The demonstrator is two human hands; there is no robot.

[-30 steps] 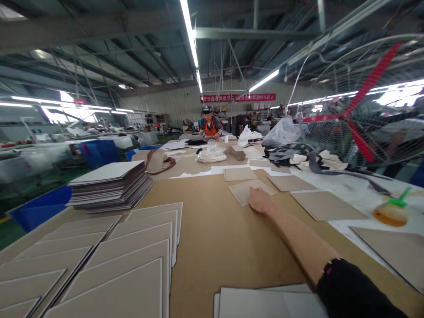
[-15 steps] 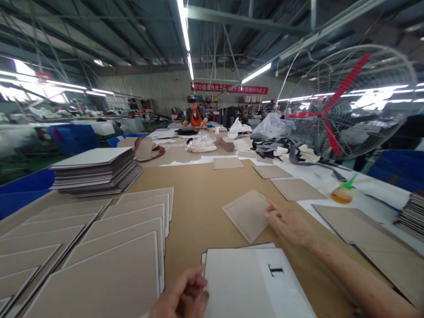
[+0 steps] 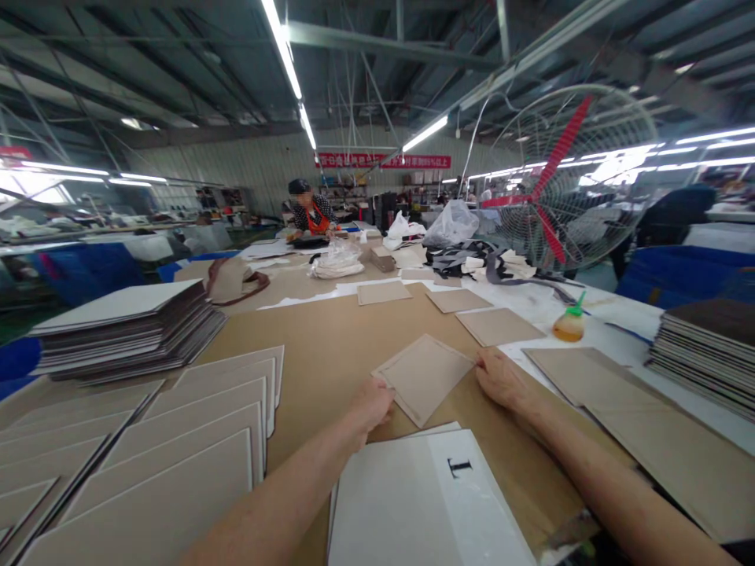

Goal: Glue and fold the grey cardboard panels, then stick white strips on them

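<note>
A square tan cardboard piece (image 3: 423,375) lies turned like a diamond on the brown table top (image 3: 330,346). My left hand (image 3: 373,402) grips its left corner with fingers curled. At the piece's right corner, my right hand (image 3: 499,378) pinches the edge. Just below the piece, near me, lies a stack of white sheets (image 3: 425,503) with a black letter printed on top.
Fanned grey boards (image 3: 177,440) lie at the left, with a tall board stack (image 3: 127,326) behind. More tan squares (image 3: 499,325) and a glue bottle (image 3: 569,325) sit at the right. A dark stack (image 3: 705,346) is at the far right. A big fan (image 3: 566,181) and a seated person (image 3: 310,212) are beyond.
The tan piece has been pulled nearer to me. My left hand came up from the white sheets and took its left corner. The view has turned to the right.
</note>
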